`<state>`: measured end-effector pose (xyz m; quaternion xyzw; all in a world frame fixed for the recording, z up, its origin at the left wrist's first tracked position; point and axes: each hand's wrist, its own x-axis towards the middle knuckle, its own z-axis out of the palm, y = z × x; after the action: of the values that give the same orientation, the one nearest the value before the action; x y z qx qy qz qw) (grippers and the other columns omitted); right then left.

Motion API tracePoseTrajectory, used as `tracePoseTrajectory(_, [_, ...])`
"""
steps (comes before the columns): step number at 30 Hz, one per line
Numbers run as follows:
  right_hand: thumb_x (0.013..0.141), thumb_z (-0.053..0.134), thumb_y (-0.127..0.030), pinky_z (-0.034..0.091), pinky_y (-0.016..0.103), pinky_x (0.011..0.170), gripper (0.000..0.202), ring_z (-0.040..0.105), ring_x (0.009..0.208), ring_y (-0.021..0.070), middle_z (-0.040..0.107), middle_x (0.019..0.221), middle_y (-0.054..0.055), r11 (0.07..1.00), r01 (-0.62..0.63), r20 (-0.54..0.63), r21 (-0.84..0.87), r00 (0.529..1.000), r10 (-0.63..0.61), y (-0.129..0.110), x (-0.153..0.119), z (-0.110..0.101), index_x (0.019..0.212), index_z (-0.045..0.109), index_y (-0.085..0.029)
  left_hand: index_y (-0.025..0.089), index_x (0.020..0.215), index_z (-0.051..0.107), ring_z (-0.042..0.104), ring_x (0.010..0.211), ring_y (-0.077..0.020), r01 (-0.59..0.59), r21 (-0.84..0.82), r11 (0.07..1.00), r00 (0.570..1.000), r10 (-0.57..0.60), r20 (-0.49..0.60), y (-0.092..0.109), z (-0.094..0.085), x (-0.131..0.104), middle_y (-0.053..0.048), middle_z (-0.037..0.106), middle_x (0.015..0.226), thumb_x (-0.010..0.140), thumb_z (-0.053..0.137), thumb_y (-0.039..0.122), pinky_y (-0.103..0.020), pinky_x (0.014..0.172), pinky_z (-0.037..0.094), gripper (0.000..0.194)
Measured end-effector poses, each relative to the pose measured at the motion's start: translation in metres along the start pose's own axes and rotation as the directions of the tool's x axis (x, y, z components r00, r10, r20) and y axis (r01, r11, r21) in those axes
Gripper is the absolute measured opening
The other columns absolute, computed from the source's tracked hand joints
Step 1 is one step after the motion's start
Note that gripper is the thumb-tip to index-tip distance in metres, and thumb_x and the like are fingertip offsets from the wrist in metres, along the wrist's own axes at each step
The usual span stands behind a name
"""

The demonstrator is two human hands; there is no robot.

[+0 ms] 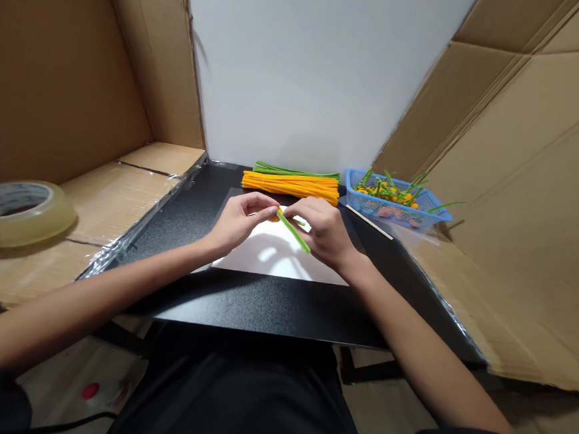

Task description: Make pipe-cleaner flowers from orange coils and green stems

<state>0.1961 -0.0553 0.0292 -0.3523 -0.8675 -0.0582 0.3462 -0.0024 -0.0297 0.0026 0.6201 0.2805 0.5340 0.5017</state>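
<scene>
My left grip (pixel 236 226) pinching one orange-and-green piece (pixel 294 233), right grip (pixel 329 232) alongside, its hold I cannot tell, one orange bundle (pixel 290 185), one green bundle (pixel 297 171), slender strands, one latticed plastic basket (pixel 361 201)

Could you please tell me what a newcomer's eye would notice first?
Probably the orange pipe-cleaner bundle at the back of the black table. Next, the green stem between the left hand and right hand, above the white sheet; then the blue basket at back right.

One left hand (pixel 242 221), one right hand (pixel 326 232) and at least one separate green pipe cleaner (pixel 295 234) show. There is one orange pipe-cleaner bundle (pixel 290 186), one green bundle (pixel 296 171), one blue basket (pixel 359 200), one tape roll (pixel 25 226) and one pale stick (pixel 369 222).
</scene>
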Motion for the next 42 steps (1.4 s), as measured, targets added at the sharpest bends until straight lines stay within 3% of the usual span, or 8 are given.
tracePoseTrajectory(5, [0.097, 0.052, -0.019, 0.042, 0.036, 0.075, 0.018, 0.062, 0.081, 0.0228, 0.074, 0.090, 0.010, 0.988, 0.141, 0.091, -0.065, 0.987, -0.135, 0.003, 0.001, -0.002, 0.094, 0.069, -0.019, 0.014, 0.082, 0.076, 0.070, 0.077, -0.0199, 0.088, -0.027, 0.996, 0.996, -0.088, -0.019, 0.000, 0.000, 0.001, -0.007, 0.076, 0.081, 0.064, 0.092, 0.043, -0.038, 0.081, 0.057, 0.037])
tracePoseTrajectory(9, [0.100, 0.048, -0.019, 0.042, 0.036, 0.073, 0.022, 0.062, 0.082, 0.0225, 0.075, 0.092, 0.009, 0.976, 0.195, 0.106, -0.092, 0.977, -0.185, 0.002, 0.000, -0.003, 0.097, 0.070, -0.018, 0.015, 0.079, 0.075, 0.069, 0.074, -0.0196, 0.087, -0.019, 0.996, 0.996, -0.087, -0.024, 0.000, -0.001, 0.000, -0.006, 0.075, 0.078, 0.065, 0.091, 0.044, -0.038, 0.079, 0.057, 0.036])
tracePoseTrajectory(17, [0.102, 0.053, -0.029, 0.047, 0.038, 0.081, 0.024, 0.056, 0.091, 0.0225, 0.069, 0.098, 0.008, 0.965, 0.243, 0.000, -0.094, 0.970, -0.244, 0.006, -0.001, -0.002, 0.094, 0.076, -0.027, 0.015, 0.079, 0.074, 0.069, 0.074, -0.0181, 0.086, -0.030, 0.996, 0.996, -0.085, 0.019, -0.004, 0.001, -0.003, -0.005, 0.074, 0.080, 0.062, 0.092, 0.046, -0.035, 0.077, 0.056, 0.039])
tracePoseTrajectory(23, [0.100, 0.059, -0.027, 0.051, 0.037, 0.083, 0.019, 0.059, 0.094, 0.0219, 0.071, 0.096, 0.008, 0.960, 0.281, -0.054, 0.010, 0.959, -0.280, 0.007, -0.001, 0.003, 0.091, 0.075, -0.022, 0.014, 0.073, 0.071, 0.066, 0.068, -0.0159, 0.119, -0.021, 0.993, 0.992, -0.120, -0.040, -0.006, 0.000, -0.004, -0.004, 0.073, 0.073, 0.057, 0.095, 0.043, -0.029, 0.068, 0.051, 0.041])
tracePoseTrajectory(26, [0.100, 0.059, -0.026, 0.052, 0.035, 0.082, 0.017, 0.062, 0.094, 0.0212, 0.071, 0.098, 0.009, 0.965, 0.251, -0.076, 0.073, 0.966, -0.246, 0.008, -0.002, 0.007, 0.091, 0.073, -0.021, 0.013, 0.073, 0.074, 0.066, 0.069, -0.0162, 0.149, -0.012, 0.989, 0.987, -0.150, -0.062, -0.004, 0.000, -0.004, -0.006, 0.073, 0.074, 0.060, 0.093, 0.043, -0.030, 0.071, 0.052, 0.038])
tracePoseTrajectory(30, [0.100, 0.058, -0.025, 0.051, 0.030, 0.071, 0.014, 0.065, 0.080, 0.0173, 0.071, 0.092, 0.007, 0.980, 0.137, -0.097, 0.142, 0.988, -0.124, 0.011, -0.005, 0.009, 0.098, 0.071, -0.021, 0.013, 0.076, 0.077, 0.070, 0.079, -0.0193, 0.186, -0.111, 0.976, 0.979, -0.194, -0.064, 0.000, 0.001, -0.002, -0.007, 0.075, 0.080, 0.065, 0.089, 0.040, -0.038, 0.089, 0.055, 0.032])
tracePoseTrajectory(34, [0.098, 0.063, -0.027, 0.050, 0.029, 0.068, 0.009, 0.065, 0.075, 0.0164, 0.071, 0.087, 0.005, 0.981, 0.104, -0.115, 0.163, 0.990, -0.086, 0.009, -0.005, 0.006, 0.095, 0.070, -0.021, 0.015, 0.087, 0.079, 0.071, 0.089, -0.0215, 0.108, -0.076, 0.991, 0.993, -0.110, -0.028, 0.003, 0.001, -0.001, -0.008, 0.078, 0.092, 0.066, 0.089, 0.032, -0.038, 0.091, 0.054, 0.029])
tracePoseTrajectory(42, [0.096, 0.064, -0.027, 0.049, 0.036, 0.078, 0.011, 0.065, 0.083, 0.0211, 0.073, 0.088, 0.006, 0.995, 0.093, -0.106, 0.026, 0.990, -0.090, 0.007, -0.001, -0.001, 0.089, 0.070, -0.021, 0.018, 0.100, 0.079, 0.071, 0.099, -0.0216, 0.088, -0.134, 0.987, 0.995, -0.082, 0.053, 0.006, -0.002, -0.001, -0.008, 0.078, 0.103, 0.066, 0.087, 0.023, -0.036, 0.095, 0.053, 0.036])
